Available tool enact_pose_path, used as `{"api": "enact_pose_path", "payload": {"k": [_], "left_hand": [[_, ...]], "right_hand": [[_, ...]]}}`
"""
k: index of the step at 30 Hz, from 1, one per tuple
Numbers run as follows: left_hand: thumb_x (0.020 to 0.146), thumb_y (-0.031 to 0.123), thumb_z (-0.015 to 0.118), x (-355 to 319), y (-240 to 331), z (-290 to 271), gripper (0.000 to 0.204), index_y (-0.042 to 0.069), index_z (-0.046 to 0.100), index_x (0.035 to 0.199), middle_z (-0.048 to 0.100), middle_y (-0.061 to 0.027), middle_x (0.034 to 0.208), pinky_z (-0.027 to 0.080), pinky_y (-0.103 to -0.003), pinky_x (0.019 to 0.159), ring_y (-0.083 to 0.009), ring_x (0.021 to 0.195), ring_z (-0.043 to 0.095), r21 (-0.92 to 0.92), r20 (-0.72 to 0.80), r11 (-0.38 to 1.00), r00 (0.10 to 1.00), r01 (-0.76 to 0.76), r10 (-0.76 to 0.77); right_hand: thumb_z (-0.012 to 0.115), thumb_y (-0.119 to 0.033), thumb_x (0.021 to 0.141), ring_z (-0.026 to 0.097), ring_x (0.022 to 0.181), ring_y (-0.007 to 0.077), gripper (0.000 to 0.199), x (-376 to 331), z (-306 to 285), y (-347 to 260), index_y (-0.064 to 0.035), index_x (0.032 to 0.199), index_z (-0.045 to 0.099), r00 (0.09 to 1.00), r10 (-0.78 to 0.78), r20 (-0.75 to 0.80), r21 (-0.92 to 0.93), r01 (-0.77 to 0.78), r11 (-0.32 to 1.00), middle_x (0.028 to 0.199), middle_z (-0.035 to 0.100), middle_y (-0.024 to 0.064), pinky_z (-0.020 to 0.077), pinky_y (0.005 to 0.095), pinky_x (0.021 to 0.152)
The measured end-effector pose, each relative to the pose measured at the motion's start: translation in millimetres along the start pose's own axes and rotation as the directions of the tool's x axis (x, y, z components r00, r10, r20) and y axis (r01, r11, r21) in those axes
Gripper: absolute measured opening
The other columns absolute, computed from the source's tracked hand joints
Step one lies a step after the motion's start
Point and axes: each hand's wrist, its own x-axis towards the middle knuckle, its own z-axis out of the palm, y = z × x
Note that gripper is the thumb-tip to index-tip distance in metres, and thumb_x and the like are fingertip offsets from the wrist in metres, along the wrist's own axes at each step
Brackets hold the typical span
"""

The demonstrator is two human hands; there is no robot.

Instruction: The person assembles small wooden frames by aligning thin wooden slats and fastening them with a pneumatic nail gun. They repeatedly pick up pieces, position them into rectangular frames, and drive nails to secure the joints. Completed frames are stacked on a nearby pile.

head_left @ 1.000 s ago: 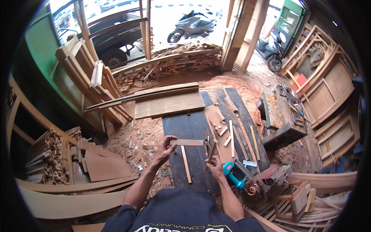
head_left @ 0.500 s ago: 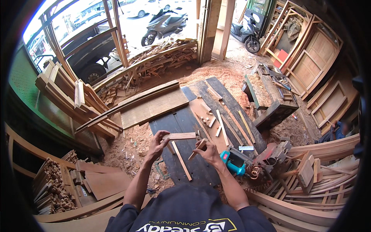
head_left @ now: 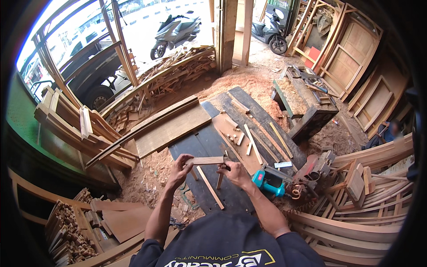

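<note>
Over the dark workbench (head_left: 189, 144), both my hands are around a short flat wooden bar (head_left: 205, 160) held roughly level. My left hand (head_left: 178, 172) is closed on its left end, where another narrow piece slants downward. At the right end, my right hand (head_left: 236, 172) pinches a short wooden piece (head_left: 220, 180) that points down from the bar. My fingers partly hide the joint, so I cannot tell whether the pieces are fixed together. A thin wooden strip (head_left: 210, 188) lies on the bench below. Right of my right hand rests a teal power tool (head_left: 268, 182).
Loose sticks and small offcuts (head_left: 240, 138) lie on the bench's right half. A wide board (head_left: 173, 129) extends from its far left. A red machine (head_left: 313, 171) stands right, near stacked curved timber (head_left: 356, 227). Another person (head_left: 384, 133) is at the far right. Sawdust covers the floor.
The short piece in my right hand has swung from a slant to nearly upright against the bar's right end. My left hand keeps its hold. The whole view has shifted slightly.
</note>
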Motion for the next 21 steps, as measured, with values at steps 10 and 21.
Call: {"api": "enact_pose_path", "payload": {"k": [10, 21], "left_hand": [[0.089, 0.015, 0.061, 11, 39, 0, 0.026, 0.007, 0.066, 0.114, 0.070, -0.0125, 0.107, 0.050, -0.043, 0.092, -0.0247, 0.105, 0.065, 0.363, 0.135, 0.919, 0.985, -0.153, 0.111], [0.092, 0.012, 0.063, 35, 53, 68, 0.027, 0.006, 0.060, 0.118, 0.069, -0.0142, 0.097, 0.056, -0.043, 0.075, -0.0358, 0.091, 0.068, 0.596, 0.567, 0.487, 0.764, -0.639, 0.308]], "right_hand": [[0.071, -0.012, 0.088, 0.074, 0.085, 0.0223, 0.016, 1, 1, 15, -0.0026, 0.100, 0.071, 0.998, -0.046, -0.032, 0.035, 0.047, 0.998, 0.089, 0.074, 0.0156, 0.0554, 0.0347, 0.071], [0.076, -0.020, 0.083, 0.073, 0.081, 0.0326, 0.023, -8, 19, 23, -0.0063, 0.101, 0.070, 0.994, -0.037, -0.100, 0.002, 0.037, 0.999, 0.089, 0.071, 0.0175, 0.0551, 0.0406, 0.068]]}}
